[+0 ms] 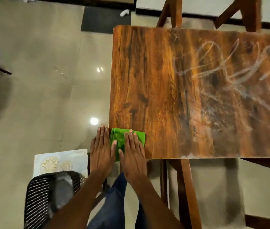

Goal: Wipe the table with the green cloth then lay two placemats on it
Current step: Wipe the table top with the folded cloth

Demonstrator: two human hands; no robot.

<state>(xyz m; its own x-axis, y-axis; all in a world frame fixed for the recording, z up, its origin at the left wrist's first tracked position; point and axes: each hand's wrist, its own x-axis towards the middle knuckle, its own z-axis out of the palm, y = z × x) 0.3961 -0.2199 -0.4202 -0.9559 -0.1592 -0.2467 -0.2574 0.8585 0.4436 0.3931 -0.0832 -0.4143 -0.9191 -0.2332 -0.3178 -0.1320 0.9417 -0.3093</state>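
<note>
Cloth (pixel 127 138) sits folded at the table's (pixel 164 80) near-left corner. Your left hand (pixel 102 149) and right hand (pixel 133 151) both lie flat, fingers straight, pressing it. It's soft, light, probably bunches; keep palms spread. White smears far right remain.
</note>
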